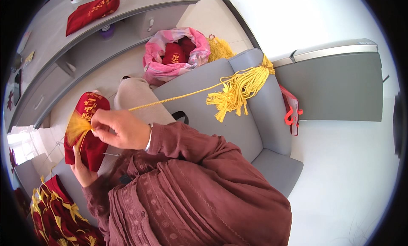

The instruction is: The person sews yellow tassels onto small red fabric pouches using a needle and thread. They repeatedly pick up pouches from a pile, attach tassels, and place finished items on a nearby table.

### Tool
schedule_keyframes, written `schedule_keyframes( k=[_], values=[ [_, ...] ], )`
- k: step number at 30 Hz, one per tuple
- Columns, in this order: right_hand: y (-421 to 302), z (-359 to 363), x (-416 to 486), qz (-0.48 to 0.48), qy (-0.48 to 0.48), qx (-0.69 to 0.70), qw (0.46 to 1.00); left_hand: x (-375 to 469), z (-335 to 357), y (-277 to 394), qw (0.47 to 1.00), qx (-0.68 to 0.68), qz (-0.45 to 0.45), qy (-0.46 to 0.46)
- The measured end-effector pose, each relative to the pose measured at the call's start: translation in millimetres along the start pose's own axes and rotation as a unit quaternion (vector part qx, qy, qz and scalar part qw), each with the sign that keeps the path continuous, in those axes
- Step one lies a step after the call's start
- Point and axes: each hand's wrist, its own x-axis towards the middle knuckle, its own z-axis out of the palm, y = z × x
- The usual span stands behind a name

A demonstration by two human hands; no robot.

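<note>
My left hand [83,172] holds the lower end of a red fabric pouch [95,150] with gold lettering, its thumb on the cloth. Over the pouch's face, my right hand [122,128] pinches a yellow cord near a yellow tassel [78,129], which is blurred and fanned out. From this hand the yellow cord [178,97] runs taut to a bundle of yellow tasselled cords [251,78] draped over the sofa arm. A thin metal wire with a looped end [112,154] sticks out beside the pouch; the cloth hides part of it.
Finished-looking red pouches with yellow tassels [60,211] lie on the grey sofa [204,83] at left. On the floor, a pink bag [153,51] contains red pouches [175,53], beside more yellow tassels [221,48]. A folded red cloth [92,14] rests on the desk [143,0].
</note>
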Motion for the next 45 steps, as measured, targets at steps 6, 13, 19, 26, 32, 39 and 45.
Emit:
schedule_keyframes(
  k=[6,13,19,26,32,39,45],
  values=[
    [17.1,-2.1,23.4,0.015,0.040,-0.030,0.999,-20.4,23.0,13.6,0.999,0.012,-0.043,-0.023],
    [16.0,8.6,46.1,0.102,-0.064,0.106,0.987,-27.7,39.2,7.1,0.987,-0.091,-0.016,-0.131],
    [9.3,27.7,56.8,0.089,-0.160,0.043,0.982,-29.8,42.7,13.7,0.988,-0.045,0.036,-0.140],
    [3.3,43.7,59.4,-0.098,-0.147,-0.167,0.970,-25.9,46.8,12.3,0.977,0.089,0.144,-0.129],
    [5.4,49.5,59.5,-0.082,-0.158,-0.252,0.951,-24.7,53.0,3.6,0.975,0.104,0.149,-0.123],
    [12.8,56.5,64.9,-0.096,-0.114,-0.304,0.941,-25.1,55.5,-0.2,0.972,0.130,0.159,-0.110],
    [20.6,61.2,79.9,-0.035,-0.077,-0.288,0.954,-24.4,57.2,2.1,0.976,0.113,0.132,-0.132]
  ],
)
